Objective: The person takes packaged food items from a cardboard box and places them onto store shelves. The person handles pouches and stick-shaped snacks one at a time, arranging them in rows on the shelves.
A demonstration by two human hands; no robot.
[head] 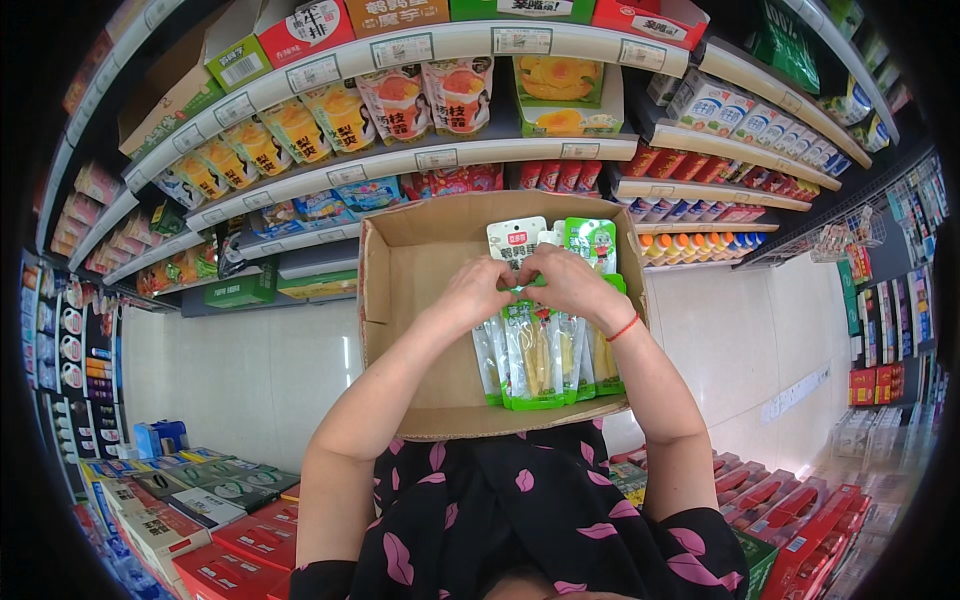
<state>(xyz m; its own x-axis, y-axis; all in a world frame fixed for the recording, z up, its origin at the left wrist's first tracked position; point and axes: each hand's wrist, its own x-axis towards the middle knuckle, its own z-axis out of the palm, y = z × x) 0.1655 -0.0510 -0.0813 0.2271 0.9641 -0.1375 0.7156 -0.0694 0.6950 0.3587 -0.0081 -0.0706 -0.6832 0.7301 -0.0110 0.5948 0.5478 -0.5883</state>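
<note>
An open cardboard box [420,322] sits right in front of my body, its right half holding several packets. My left hand [480,289] and my right hand [566,281] meet over them, fingertips pinched at the top edge of a green-and-clear plastic snack pouch [536,360]. Long pale-yellow pieces show through its clear front. Beneath and beside it lie more pouches of the same kind, such as a green-edged pouch [604,360] by the right wall. At the box's far end are a white printed packet [514,234] and a green printed packet [600,232]. My fingers cover part of them.
Store shelves curve across the front, with stand-up pouches [390,101], a yellow-and-green carton [562,82], milk cartons [720,105] and small orange-capped bottles [667,245]. Tiled floor [247,360] shows beside the box. Red gift boxes [232,566] are stacked behind left, red-handled packs [787,517] behind right.
</note>
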